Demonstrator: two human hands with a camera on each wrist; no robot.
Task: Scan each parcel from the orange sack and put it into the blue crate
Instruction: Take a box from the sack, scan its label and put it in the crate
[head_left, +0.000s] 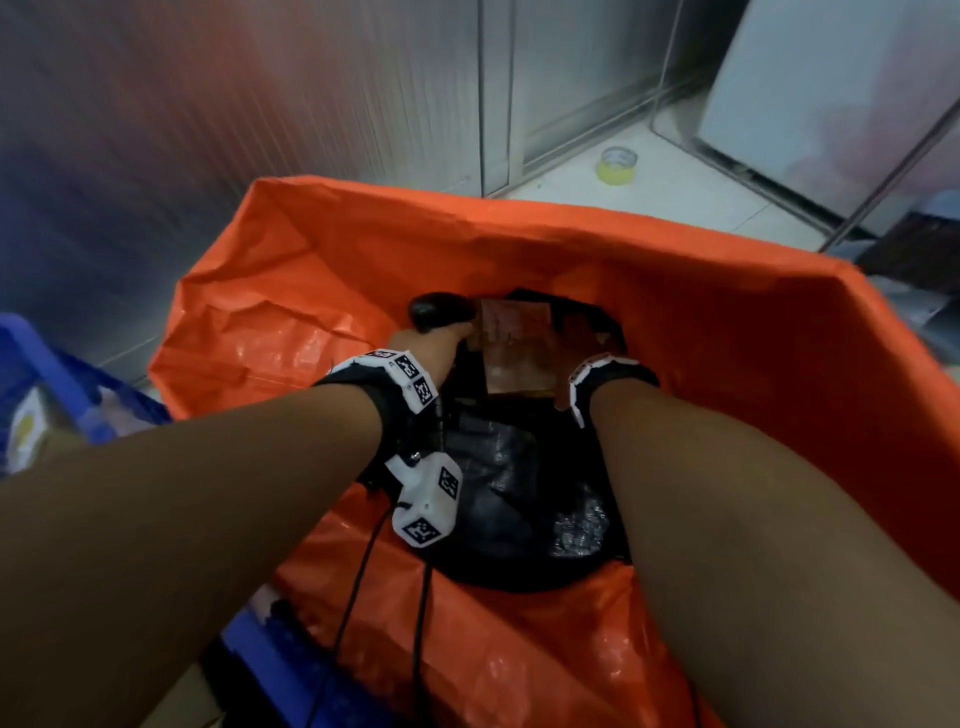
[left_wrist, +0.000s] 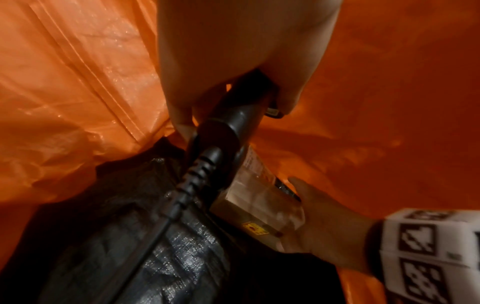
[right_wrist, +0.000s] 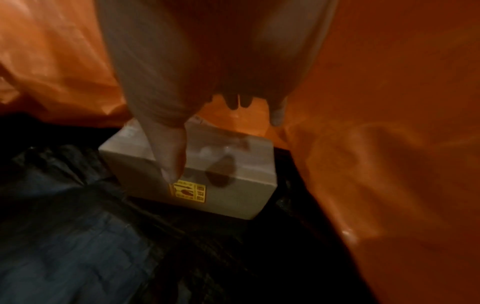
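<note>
Thumb and fingers of the right hand (right_wrist: 207, 61) clasp a cardboard box (right_wrist: 207, 174) atop black plastic-wrapped parcels (head_left: 493, 483) at the orange sack's (head_left: 519, 249) bottom. The left hand (left_wrist: 233, 51) curls its fingers around a corded barcode scanner (left_wrist: 228, 131) just beside it. Scanning appears in hand; next, the box needs lifting into the blue crate (head_left: 72, 384).

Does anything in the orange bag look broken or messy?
Only one thing: the cardboard box has a dark blotch near its yellow sticker. It could be a stain or just a shadow; the picture is too dim to tell. The box's edges look straight, not crushed.
</note>
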